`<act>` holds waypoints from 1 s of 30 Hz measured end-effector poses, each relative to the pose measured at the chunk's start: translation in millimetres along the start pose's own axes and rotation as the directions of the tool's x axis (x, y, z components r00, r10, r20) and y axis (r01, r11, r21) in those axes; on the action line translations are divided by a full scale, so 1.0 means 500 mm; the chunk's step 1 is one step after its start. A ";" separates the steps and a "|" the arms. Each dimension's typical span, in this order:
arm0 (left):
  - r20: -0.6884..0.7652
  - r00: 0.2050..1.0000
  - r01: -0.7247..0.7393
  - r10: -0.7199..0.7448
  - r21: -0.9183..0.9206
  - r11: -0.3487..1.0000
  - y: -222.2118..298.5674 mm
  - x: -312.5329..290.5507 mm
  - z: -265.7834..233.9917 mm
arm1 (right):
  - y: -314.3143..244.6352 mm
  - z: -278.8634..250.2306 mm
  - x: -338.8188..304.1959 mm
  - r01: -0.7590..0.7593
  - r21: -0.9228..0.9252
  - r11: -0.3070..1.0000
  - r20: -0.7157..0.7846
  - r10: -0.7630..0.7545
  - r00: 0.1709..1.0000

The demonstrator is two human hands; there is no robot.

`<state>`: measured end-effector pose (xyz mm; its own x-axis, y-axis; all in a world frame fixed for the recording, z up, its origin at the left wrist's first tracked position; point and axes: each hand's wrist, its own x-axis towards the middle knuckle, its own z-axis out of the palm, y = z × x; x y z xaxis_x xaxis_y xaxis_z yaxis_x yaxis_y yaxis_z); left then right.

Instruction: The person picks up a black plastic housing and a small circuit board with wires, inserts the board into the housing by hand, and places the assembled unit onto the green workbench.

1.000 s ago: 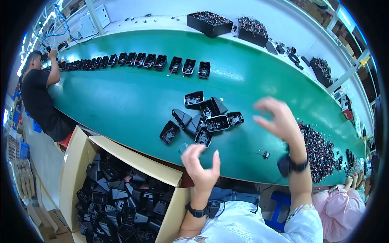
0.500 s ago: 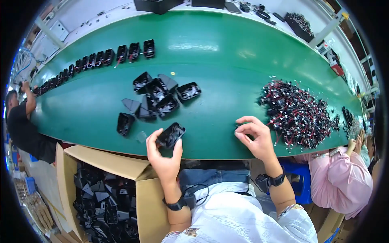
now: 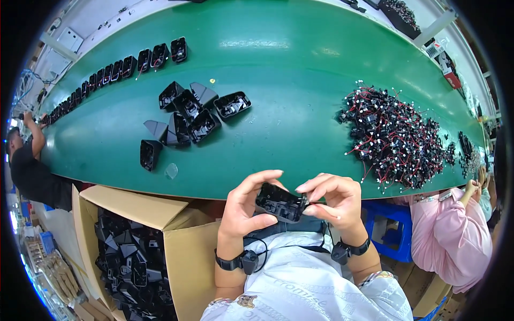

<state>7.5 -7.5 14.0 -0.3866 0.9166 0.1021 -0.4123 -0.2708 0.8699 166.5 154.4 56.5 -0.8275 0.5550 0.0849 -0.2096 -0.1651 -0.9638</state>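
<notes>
Carton, stool and co-workers around a green tabletop

An open cardboard carton [image 3: 190,262] stands at the near left side of the tabletop [image 3: 289,134], its flaps spread. A small clear scrap [image 3: 171,171] and a yellow bit [image 3: 212,81] lie on the green surface, well apart. At the far left is a co-worker in a dark top [image 3: 32,168]; at the right, a blue stool [image 3: 400,213] stands beside a person in pink [image 3: 450,235]. Toward the upper right are a pale post [image 3: 436,28] and a red-and-white box [image 3: 451,79].
</notes>
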 end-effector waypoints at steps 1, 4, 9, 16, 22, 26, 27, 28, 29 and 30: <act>-0.004 1.000 0.025 -0.026 -0.082 0.996 0.002 0.003 0.006 | -0.002 0.000 0.005 0.093 -0.122 0.988 0.082 -0.084 0.993; -0.084 0.996 -0.028 0.017 -0.144 0.989 -0.031 0.008 0.017 | -0.005 0.014 0.012 0.206 -0.248 0.947 0.187 -0.162 0.969; -0.143 0.989 -0.010 -0.036 -0.305 0.952 -0.033 0.010 0.037 | -0.010 0.033 0.003 0.139 -0.203 0.969 0.090 -0.123 0.988; -0.177 0.984 -0.068 0.025 -0.243 0.968 -0.035 0.014 0.036 | -0.028 0.042 -0.007 0.275 -0.452 0.848 0.051 -0.283 0.958; -0.159 0.987 -0.054 0.008 -0.288 0.956 -0.036 0.010 0.034 | -0.025 0.053 -0.011 0.152 -0.419 0.895 0.005 -0.165 0.986; -0.203 0.970 -0.170 0.131 -0.185 0.968 -0.046 0.009 0.028 | -0.022 0.057 -0.011 0.054 -0.338 0.940 -0.036 -0.070 0.997; -0.206 0.967 -0.190 0.150 -0.195 0.962 -0.048 0.006 0.027 | -0.023 0.057 -0.012 -0.021 -0.276 0.961 -0.044 0.009 0.999; -0.206 0.967 -0.190 0.149 -0.193 0.963 -0.048 0.006 0.029 | -0.021 0.058 -0.012 -0.020 -0.274 0.961 -0.044 0.009 0.999; -0.222 0.963 -0.177 0.153 -0.092 0.980 -0.046 0.007 0.032 | -0.019 0.060 -0.012 -0.065 -0.257 0.964 -0.050 0.054 0.997; -0.236 0.959 -0.161 0.158 0.009 0.987 -0.045 0.007 0.036 | -0.019 0.061 -0.012 -0.110 -0.242 0.964 -0.058 0.099 0.993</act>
<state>30.2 7.1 3.6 -0.6305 0.7666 0.1215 -0.3378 -0.4119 0.8463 157.8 127.8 73.0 -0.8124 0.5825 -0.0260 0.0152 -0.0234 -0.9996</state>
